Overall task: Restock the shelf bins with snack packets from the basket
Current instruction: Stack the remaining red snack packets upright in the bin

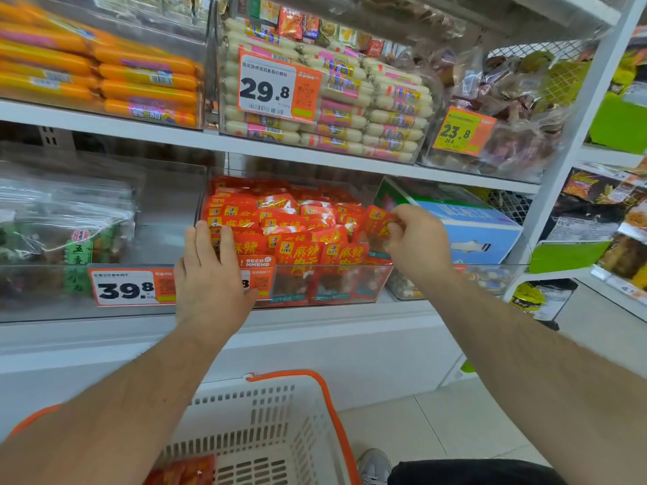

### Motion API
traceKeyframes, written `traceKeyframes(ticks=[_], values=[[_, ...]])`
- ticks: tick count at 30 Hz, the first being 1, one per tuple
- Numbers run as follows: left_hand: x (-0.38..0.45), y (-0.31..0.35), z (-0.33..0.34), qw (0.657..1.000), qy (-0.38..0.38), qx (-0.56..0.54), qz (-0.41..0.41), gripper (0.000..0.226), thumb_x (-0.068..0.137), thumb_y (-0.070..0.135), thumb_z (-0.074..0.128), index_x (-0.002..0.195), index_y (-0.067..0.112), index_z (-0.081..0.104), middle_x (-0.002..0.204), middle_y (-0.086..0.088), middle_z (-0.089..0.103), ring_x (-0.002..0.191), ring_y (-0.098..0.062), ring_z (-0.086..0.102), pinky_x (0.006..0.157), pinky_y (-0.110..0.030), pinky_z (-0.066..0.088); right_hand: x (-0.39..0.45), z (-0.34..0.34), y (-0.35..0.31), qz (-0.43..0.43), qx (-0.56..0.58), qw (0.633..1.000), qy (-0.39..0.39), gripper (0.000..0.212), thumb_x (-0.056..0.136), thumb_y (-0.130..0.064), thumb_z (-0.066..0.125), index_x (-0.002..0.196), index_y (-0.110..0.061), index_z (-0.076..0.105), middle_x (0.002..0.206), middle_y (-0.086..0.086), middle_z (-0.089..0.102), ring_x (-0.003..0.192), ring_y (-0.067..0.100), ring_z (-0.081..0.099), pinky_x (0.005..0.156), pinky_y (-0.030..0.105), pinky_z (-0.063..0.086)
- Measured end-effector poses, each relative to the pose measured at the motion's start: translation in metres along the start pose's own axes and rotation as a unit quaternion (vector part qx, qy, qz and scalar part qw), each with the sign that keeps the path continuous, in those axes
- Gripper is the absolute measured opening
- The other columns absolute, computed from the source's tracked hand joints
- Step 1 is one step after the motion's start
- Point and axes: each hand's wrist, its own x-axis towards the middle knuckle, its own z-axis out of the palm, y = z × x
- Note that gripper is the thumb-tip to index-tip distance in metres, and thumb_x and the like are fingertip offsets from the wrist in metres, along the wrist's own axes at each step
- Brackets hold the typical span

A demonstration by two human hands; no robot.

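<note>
At frame centre, the left hand [210,274] lies flat-fingered against glossy red snack packets [301,239] in a clear plastic bin [336,288]. The right hand [416,239] pinches one packet [376,222]. Bottom centre sits a slotted white basket [266,432].

White metal shelving [315,148] stands on pale floor tiles [455,432].

Two hands [210,274], one basket [315,407], three orange price tags [131,287], one blue carton [469,225].
</note>
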Motion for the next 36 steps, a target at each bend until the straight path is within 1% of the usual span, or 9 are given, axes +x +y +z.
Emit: traceKeyframes(ticks=[5,12,16,21,24,27,31,34,36], values=[[0.000,-0.001,-0.001,1.000,-0.008,-0.004,0.003,0.111,0.075,0.053,0.076,0.153,0.010,0.011,0.159,-0.022,0.010,0.148,-0.038,0.010,0.115,-0.052,0.024,0.005,0.005,0.002,-0.008,-0.043,0.997,-0.056,0.012,0.098,-0.011,0.049,0.097,-0.011,0.061,0.091,0.005,0.054,0.083,0.023,0.047,0.067,0.027,0.030],[0.000,0.000,-0.002,1.000,-0.010,-0.015,0.001,0.107,0.078,0.053,0.073,0.154,0.012,0.010,0.160,-0.021,0.008,0.148,-0.038,0.008,0.116,-0.052,0.022,0.016,0.013,0.008,-0.029,-0.093,0.977,-0.191,0.024,0.099,-0.013,0.050,0.119,-0.012,0.064,0.110,0.010,0.065,0.097,0.028,0.056,0.076,0.027,0.038],[0.000,-0.001,-0.002,1.000,-0.007,-0.016,0.003,0.106,0.078,0.052,0.073,0.154,0.011,0.011,0.160,-0.022,0.009,0.148,-0.038,0.008,0.115,-0.052,0.023,0.021,0.018,0.008,-0.052,-0.176,0.944,-0.273,0.017,0.097,-0.014,0.050,0.105,-0.019,0.064,0.097,0.005,0.060,0.091,0.025,0.056,0.073,0.029,0.039],[0.000,-0.001,0.000,1.000,-0.005,-0.014,0.007,0.106,0.077,0.050,0.075,0.153,0.010,0.013,0.159,-0.023,0.010,0.148,-0.039,0.009,0.114,-0.053,0.025,0.029,0.019,0.001,-0.108,-0.264,0.919,-0.273,0.007,0.095,-0.025,0.055,0.093,-0.029,0.060,0.097,0.000,0.065,0.097,0.025,0.059,0.087,0.035,0.045],[0.001,-0.001,0.001,1.000,-0.010,-0.013,0.006,0.106,0.079,0.052,0.072,0.154,0.011,0.008,0.160,-0.021,0.006,0.148,-0.038,0.006,0.116,-0.051,0.022,0.034,0.017,-0.002,-0.110,-0.288,0.904,-0.296,0.008,0.094,-0.024,0.056,0.090,-0.030,0.055,0.092,-0.002,0.060,0.086,0.022,0.054,0.080,0.033,0.044],[0.001,-0.001,0.003,1.000,-0.003,-0.020,0.006,0.106,0.078,0.051,0.074,0.154,0.010,0.011,0.160,-0.022,0.008,0.148,-0.039,0.008,0.115,-0.052,0.023,0.032,0.021,-0.001,-0.094,-0.281,0.907,-0.299,0.009,0.094,-0.020,0.055,0.089,-0.027,0.056,0.089,0.000,0.059,0.086,0.023,0.055,0.076,0.031,0.042],[0.000,-0.004,0.004,0.999,-0.007,-0.030,0.014,0.108,0.079,0.052,0.072,0.154,0.011,0.007,0.160,-0.021,0.006,0.148,-0.038,0.006,0.116,-0.050,0.023,0.028,0.026,0.002,-0.086,-0.284,0.919,-0.261,0.019,0.091,-0.023,0.057,0.108,-0.026,0.063,0.103,0.002,0.065,0.098,0.026,0.056,0.087,0.037,0.045],[0.004,-0.007,0.002,0.998,-0.019,-0.059,0.018,0.109,0.082,0.052,0.070,0.154,0.011,-0.001,0.161,-0.017,-0.001,0.149,-0.034,0.000,0.117,-0.048,0.019,0.009,0.032,0.000,-0.131,-0.169,0.975,-0.061,0.031,0.083,-0.018,0.054,0.111,-0.014,0.066,0.104,0.009,0.064,0.101,0.033,0.055,0.089,0.044,0.045],[0.003,-0.011,-0.001,0.995,0.005,-0.092,0.031,0.105,0.081,0.045,0.073,0.154,0.008,0.007,0.161,-0.017,0.005,0.149,-0.033,0.005,0.117,-0.048,0.020,-0.013,0.037,-0.013,-0.215,-0.057,0.972,0.069,0.034,0.074,-0.015,0.045,0.098,-0.006,0.068,0.093,0.013,0.063,0.088,0.036,0.057,0.078,0.044,0.049]])
